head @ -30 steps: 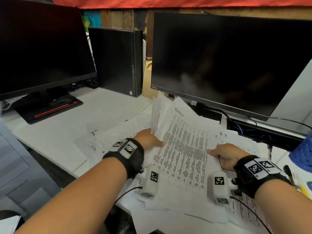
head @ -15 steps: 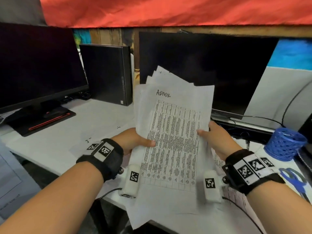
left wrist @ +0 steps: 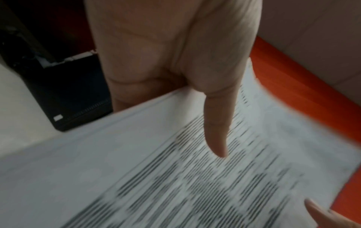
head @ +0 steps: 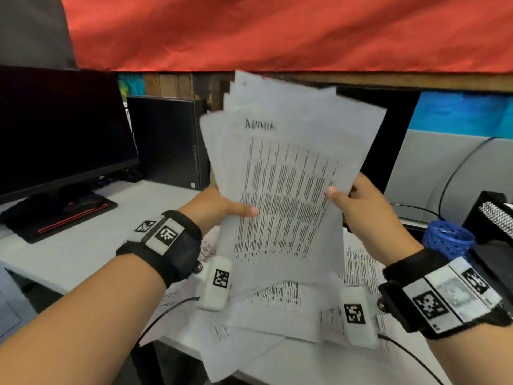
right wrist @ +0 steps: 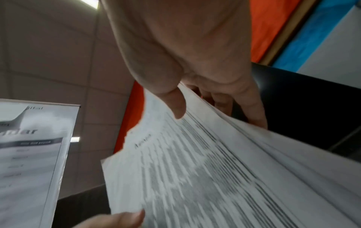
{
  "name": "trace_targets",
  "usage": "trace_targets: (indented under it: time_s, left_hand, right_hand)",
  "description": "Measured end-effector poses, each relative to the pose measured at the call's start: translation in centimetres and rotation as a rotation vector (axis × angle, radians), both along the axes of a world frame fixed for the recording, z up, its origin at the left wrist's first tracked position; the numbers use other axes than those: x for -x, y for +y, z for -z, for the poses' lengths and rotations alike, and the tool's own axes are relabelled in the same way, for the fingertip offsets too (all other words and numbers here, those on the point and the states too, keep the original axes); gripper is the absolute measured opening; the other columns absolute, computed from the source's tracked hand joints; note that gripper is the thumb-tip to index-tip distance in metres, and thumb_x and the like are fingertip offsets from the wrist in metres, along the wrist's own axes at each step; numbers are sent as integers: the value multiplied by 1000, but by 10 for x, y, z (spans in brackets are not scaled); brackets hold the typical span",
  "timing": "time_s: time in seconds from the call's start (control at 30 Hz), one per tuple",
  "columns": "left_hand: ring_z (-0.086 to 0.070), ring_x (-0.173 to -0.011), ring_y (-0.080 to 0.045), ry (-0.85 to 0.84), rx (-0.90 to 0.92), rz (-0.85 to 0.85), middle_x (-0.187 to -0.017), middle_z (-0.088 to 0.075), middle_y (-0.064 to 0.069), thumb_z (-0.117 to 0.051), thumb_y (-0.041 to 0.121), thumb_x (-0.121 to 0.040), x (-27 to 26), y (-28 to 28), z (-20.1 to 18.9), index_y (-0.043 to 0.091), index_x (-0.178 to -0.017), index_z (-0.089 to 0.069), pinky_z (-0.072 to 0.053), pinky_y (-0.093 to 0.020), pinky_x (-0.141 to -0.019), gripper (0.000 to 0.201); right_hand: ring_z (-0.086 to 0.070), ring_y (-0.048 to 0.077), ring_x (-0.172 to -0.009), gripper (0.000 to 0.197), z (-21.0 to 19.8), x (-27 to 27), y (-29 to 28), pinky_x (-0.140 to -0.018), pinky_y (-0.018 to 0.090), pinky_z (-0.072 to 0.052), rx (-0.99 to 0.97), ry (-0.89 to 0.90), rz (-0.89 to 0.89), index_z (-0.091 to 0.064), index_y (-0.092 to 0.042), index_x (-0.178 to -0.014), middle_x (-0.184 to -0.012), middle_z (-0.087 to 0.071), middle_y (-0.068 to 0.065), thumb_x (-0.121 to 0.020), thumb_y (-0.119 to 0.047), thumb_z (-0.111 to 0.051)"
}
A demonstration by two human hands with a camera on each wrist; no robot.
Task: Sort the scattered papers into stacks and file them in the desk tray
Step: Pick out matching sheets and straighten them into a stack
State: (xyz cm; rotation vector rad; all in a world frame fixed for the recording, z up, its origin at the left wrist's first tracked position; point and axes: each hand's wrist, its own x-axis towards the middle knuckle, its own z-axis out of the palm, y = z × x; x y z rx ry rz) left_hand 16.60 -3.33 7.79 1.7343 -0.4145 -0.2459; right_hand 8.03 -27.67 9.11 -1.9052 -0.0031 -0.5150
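A loose stack of printed papers (head: pixel 288 176) stands nearly upright in the air above the desk, its top sheet a table with a handwritten heading. My left hand (head: pixel 219 208) pinches its left edge, thumb on the front sheet (left wrist: pixel 195 177) and fingers behind. My right hand (head: pixel 358 201) grips the right edge, thumb in front, fingers behind the stack (right wrist: pixel 215 169). More printed sheets (head: pixel 280 309) lie scattered on the white desk (head: pixel 91 245) beneath my wrists. A black tray (head: pixel 491 218) shows at the far right edge.
A dark monitor (head: pixel 61 134) on its stand sits at the left, a black computer case (head: pixel 169 140) behind the papers. A second monitor (head: pixel 388 140) stands behind the stack. A blue mesh cup (head: pixel 447 240) stands at the right. Red cloth (head: pixel 277 31) hangs overhead.
Both hands have raised the stack from lying on the desk to nearly upright in front of the right monitor. The view has tilted upward.
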Motion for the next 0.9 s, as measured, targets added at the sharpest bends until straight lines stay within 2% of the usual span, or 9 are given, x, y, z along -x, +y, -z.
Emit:
trace_targets:
  time_s: [0.17,0.3,0.37,0.47,0.6,0.73,0.8,0.87,0.9]
  left_hand:
    - [-66,-106,-22,16,-111,67,-110,-71,0,-90,33,-47,6,0,6,20,-114,-67,-46,-49,-100,71]
    - [-65,-109,-23,66,-119,182,-115,-69,-4,-80,10,-69,11,1,-2,16,-120,-62,-47,-48,-98,55]
    - [-66,-107,-21,69,-131,230,-114,-70,-4,-70,-1,-76,13,2,-6,15,-119,-62,-51,-42,-95,47]
    - [-68,-101,-17,93,-141,276,-107,-72,-1,-64,-6,-78,15,4,-8,17,-111,-64,-55,-34,-88,40]
    - [-69,-100,-16,102,-151,288,-107,-73,0,-63,-6,-80,15,6,-6,19,-110,-64,-56,-33,-86,39]
    - [-68,-102,-17,13,-56,2,-110,-72,3,-72,17,-80,10,3,10,21,-115,-65,-50,-44,-97,36]
    - [-64,-108,-15,-64,-11,-184,-116,-68,7,-67,25,-86,11,-5,18,23,-121,-62,-46,-42,-101,35]
    - [-58,-113,-11,-120,46,-298,-121,-63,11,-56,23,-94,16,-14,24,23,-128,-57,-44,-31,-98,34]
    - [-57,-112,-9,-128,84,-326,-119,-61,13,-52,22,-97,19,-19,26,23,-130,-55,-43,-27,-94,33]
  right_hand:
    - [-59,8,-108,40,-13,4,-7,-92,38,-51,-37,-72,51,-46,-29,-130,-121,-61,-12,-92,-28,-59]
    - [-55,6,-112,46,-45,-2,-10,-88,25,-49,-84,-280,132,-41,-34,-132,-130,-52,-9,-91,-27,-60]
    - [-53,-1,-106,46,-61,-3,-8,-87,19,-44,-60,-343,121,-42,-40,-130,-123,-53,-13,-90,-33,-61]
    - [-56,3,-98,32,-74,-6,-4,-87,25,-48,96,-298,55,-55,-42,-119,-109,-58,-16,-89,-36,-62]
    - [-61,11,-96,8,-77,-9,2,-87,39,-53,208,-286,58,-66,-38,-88,-101,-64,-12,-88,-30,-62]
    - [-58,6,-88,15,-72,-19,-3,-86,37,-52,132,-335,202,-60,-36,-75,-87,-61,-16,-88,-28,-59]
    - [-55,-1,-84,13,-69,-24,-5,-85,27,-50,96,-367,251,-58,-34,-80,-86,-57,-18,-89,-25,-57]
    - [-47,-16,-86,16,-68,-21,-3,-79,1,-38,152,-391,253,-56,-32,-101,-97,-52,-26,-91,-19,-56]
    - [-43,-19,-92,26,-68,-19,-2,-77,-6,-31,214,-387,233,-53,-32,-115,-108,-49,-31,-92,-19,-55]
